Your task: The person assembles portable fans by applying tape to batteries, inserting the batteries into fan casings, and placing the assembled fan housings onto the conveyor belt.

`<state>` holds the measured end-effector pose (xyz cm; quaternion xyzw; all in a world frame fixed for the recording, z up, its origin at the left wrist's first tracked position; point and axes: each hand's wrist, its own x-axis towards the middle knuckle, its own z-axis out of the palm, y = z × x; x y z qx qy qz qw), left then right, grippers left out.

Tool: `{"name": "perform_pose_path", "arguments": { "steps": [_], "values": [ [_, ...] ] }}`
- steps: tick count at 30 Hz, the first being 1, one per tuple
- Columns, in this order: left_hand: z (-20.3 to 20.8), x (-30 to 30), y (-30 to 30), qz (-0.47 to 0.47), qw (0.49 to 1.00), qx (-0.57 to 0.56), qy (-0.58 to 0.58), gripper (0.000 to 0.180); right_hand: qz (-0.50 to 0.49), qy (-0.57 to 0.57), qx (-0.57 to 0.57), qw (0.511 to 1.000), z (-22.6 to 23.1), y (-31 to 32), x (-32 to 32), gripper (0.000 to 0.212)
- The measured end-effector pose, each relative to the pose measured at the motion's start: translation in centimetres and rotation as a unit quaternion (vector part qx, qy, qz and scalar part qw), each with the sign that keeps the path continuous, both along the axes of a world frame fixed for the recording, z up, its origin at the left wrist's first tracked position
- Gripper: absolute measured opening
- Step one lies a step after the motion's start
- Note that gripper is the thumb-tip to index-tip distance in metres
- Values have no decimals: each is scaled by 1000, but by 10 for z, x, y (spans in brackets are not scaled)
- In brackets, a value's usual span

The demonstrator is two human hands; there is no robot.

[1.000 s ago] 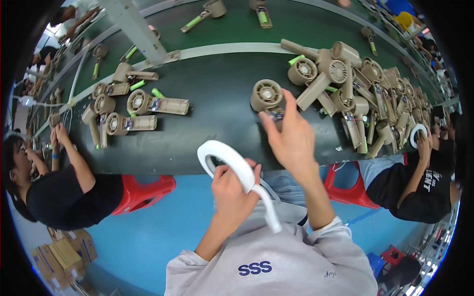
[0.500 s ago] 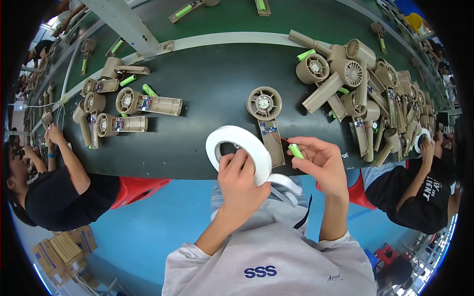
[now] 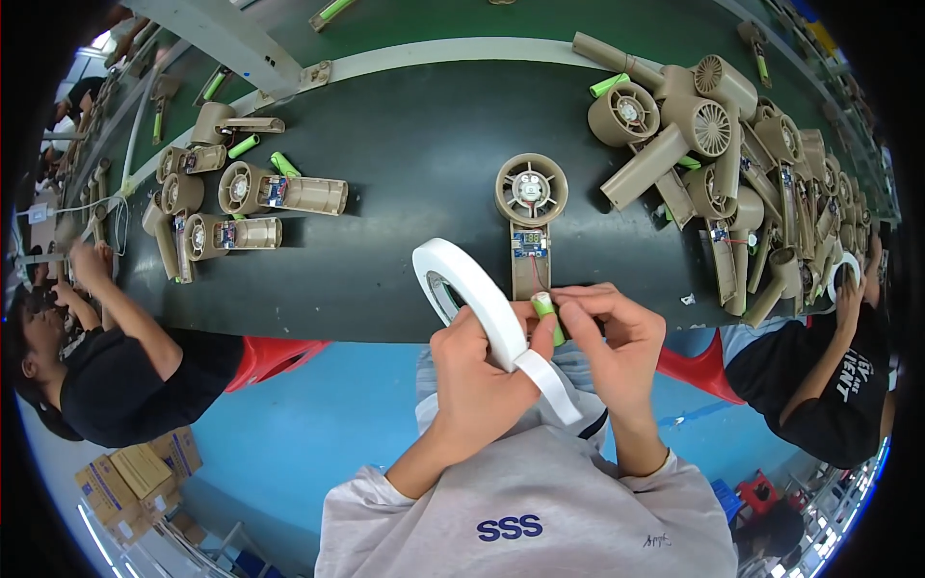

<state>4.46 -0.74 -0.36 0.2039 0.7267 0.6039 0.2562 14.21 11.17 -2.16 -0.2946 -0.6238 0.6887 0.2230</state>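
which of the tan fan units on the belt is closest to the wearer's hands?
The lone tan fan unit at belt centre, handle pointing at the hands, circuit board exposed. Its handle end reaches the right hand; the other units lie in groups far left and right.

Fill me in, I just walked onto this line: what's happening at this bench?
A person is working with both hands at a dark green bench. The left hand holds a roll of white tape with a strip hanging loose, while the right hand pinches a small green cylinder at the handle end of an open tan fan housing. More tan housings are heaped to the right and laid out to the left. Other people work on both sides.
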Motion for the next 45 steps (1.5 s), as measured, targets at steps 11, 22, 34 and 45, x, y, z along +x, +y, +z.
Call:
{"name": "perform_pose_path", "arguments": {
  "steps": [11,22,34,45],
  "values": [
    [12,-17,-3,6,995,71,-74,32,65,65,367,926,33,34,5,43],
    [10,-23,-9,-29,992,78,-95,36,277,25,221,935,46,43,-12,63],
    [10,-18,-12,-57,998,-5,-29,35,319,50,407,854,31,47,-12,49],
    [19,-12,-22,-146,981,-121,40,38,158,174,180,955,1,62,-6,46]
  ]
}}
